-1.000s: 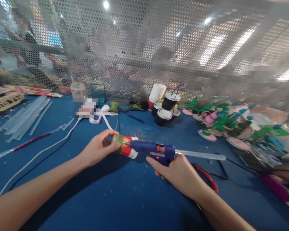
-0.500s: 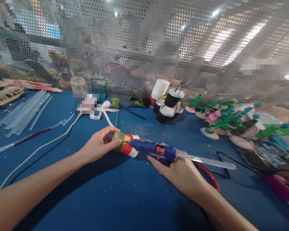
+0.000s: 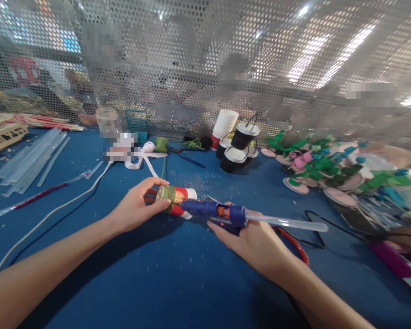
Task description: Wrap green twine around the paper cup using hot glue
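My left hand [image 3: 137, 211] grips a small red and white paper cup [image 3: 180, 197] lying on its side, its base end wound with green cord. My right hand [image 3: 251, 240] holds a blue hot glue gun [image 3: 216, 212]. The gun's nozzle touches the cup's side just right of the cord. A clear glue stick [image 3: 287, 224] pokes out of the back of the gun to the right. Both hands hover low over the blue table [image 3: 164, 283].
Loose glue sticks [image 3: 30, 160] lie at the left. A white cable [image 3: 55, 211] crosses the table. Stacked paper cups [image 3: 225, 125] and black-wrapped cups [image 3: 238, 148] stand behind. Green and pink foam pieces [image 3: 322, 169] crowd the right. A perforated metal screen [image 3: 205, 68] backs the table, with people behind it.
The cup and glue gun have shifted slightly away from me. My hands keep the same grips and the nozzle stays on the cup.
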Available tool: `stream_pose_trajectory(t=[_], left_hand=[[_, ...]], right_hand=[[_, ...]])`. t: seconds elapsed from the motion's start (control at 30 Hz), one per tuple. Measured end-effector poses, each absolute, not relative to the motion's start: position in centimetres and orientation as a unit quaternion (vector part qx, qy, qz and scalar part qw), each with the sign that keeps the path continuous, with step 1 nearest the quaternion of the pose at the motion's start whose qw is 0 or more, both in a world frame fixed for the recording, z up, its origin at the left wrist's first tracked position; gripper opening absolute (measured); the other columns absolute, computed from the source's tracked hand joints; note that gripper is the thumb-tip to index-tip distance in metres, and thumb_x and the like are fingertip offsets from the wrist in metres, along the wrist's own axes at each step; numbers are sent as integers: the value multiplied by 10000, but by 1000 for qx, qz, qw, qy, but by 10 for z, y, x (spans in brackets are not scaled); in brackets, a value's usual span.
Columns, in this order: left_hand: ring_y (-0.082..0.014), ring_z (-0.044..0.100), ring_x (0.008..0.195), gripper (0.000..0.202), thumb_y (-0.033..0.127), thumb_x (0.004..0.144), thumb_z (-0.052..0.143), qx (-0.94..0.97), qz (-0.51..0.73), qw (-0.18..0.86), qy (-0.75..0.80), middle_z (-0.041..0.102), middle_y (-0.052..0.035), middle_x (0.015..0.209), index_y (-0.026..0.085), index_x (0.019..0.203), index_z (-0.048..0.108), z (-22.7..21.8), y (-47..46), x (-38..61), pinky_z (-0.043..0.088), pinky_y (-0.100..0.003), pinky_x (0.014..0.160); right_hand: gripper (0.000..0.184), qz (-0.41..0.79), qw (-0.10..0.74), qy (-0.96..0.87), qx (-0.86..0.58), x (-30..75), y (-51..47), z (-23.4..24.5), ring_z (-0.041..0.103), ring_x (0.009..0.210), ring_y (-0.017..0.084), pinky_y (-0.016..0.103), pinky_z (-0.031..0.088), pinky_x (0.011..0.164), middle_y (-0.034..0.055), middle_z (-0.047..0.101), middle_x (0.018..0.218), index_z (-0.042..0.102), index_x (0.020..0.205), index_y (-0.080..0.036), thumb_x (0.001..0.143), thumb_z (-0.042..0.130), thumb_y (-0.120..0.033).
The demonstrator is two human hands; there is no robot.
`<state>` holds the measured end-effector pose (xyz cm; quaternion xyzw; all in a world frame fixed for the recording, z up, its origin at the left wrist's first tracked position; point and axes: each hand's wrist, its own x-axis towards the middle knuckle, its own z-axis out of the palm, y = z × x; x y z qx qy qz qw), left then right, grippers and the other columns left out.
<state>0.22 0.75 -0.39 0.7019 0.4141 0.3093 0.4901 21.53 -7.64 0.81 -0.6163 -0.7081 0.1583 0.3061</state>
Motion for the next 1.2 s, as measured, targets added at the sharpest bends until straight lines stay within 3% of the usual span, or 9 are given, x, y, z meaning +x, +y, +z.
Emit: stream_pose_trajectory(t=[0.27, 0.53, 0.87, 1.2], left_hand=[[-211, 594, 873, 379, 343, 688, 598, 736, 311, 459, 387, 588, -72, 1010, 168, 1012, 508, -5, 7, 2, 490, -347, 766], [-206, 582, 891, 337, 319, 712, 595, 759, 322, 431, 367, 559, -70, 1035, 177, 1006, 512, -7, 8, 0, 496, -356, 787], [-218, 548, 977, 310, 271, 738, 589, 797, 328, 380, 335, 517, -74, 1093, 194, 1031, 525, -9, 10, -3, 488, -357, 834], [-225, 500, 1058, 310, 223, 763, 591, 845, 343, 316, 263, 496, -105, 1117, 185, 1059, 508, -12, 13, -6, 486, -338, 857]], right_hand=[[141, 145, 314, -688, -639, 216, -76, 10, 635, 686, 221, 277, 467, 548, 29, 665, 668, 623, 736, -221, 736, 528, -326], [166, 151, 285, -687, -652, 217, -76, 11, 610, 574, 201, 271, 445, 487, 17, 618, 553, 584, 637, -218, 727, 518, -341], [135, 133, 289, -686, -654, 217, -76, 11, 613, 581, 196, 270, 444, 500, 38, 649, 627, 624, 678, -216, 712, 536, -313], [169, 173, 296, -662, -666, 215, -77, 16, 560, 447, 175, 255, 404, 410, -12, 538, 418, 577, 609, -204, 716, 526, -325]])
